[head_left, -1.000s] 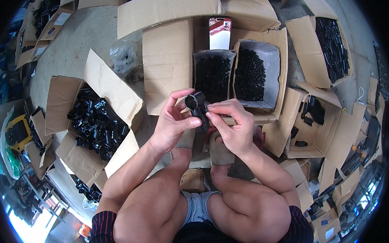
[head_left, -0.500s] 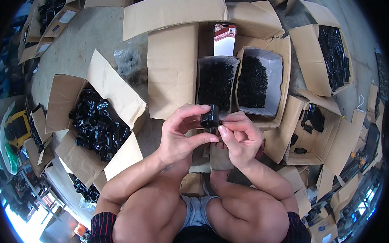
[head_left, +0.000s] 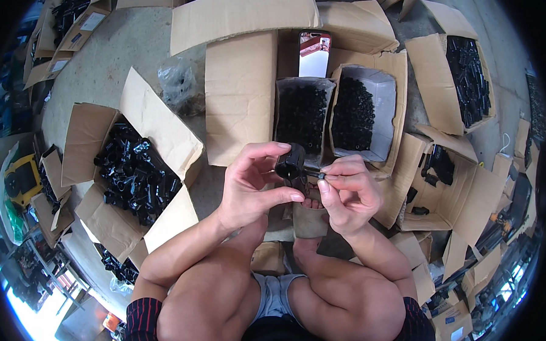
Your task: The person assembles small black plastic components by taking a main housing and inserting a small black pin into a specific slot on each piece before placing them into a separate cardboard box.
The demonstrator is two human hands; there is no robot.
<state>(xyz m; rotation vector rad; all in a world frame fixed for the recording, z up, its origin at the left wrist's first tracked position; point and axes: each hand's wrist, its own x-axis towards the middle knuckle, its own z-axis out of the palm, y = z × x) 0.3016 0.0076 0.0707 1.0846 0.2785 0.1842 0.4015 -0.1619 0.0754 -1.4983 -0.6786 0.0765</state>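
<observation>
In front of my knees, my left hand [head_left: 243, 187] holds a glossy black plastic part [head_left: 290, 161] with a rounded, tube-like end, thumb below and fingers above. My right hand [head_left: 354, 198] pinches a small dark piece [head_left: 321, 175] between thumb and fingertips, close to the right side of the black part. A thin dark stem seems to run between the two. Just beyond my hands stand two grey-lined bins, the left bin [head_left: 307, 81] and the right bin [head_left: 382, 117], both holding many tiny black pieces.
A phone [head_left: 314, 61] leans behind the bins, inside a large carton [head_left: 239, 96]. To my left, an open carton [head_left: 160, 114] holds many glossy black parts. On the right, another carton [head_left: 432, 223] contains a few. A clear plastic bag [head_left: 178, 81] lies on the floor.
My right hand has shifted right, away from the black part, with the small piece in its fingertips. My left hand has tilted the part slightly, its round end showing more.
</observation>
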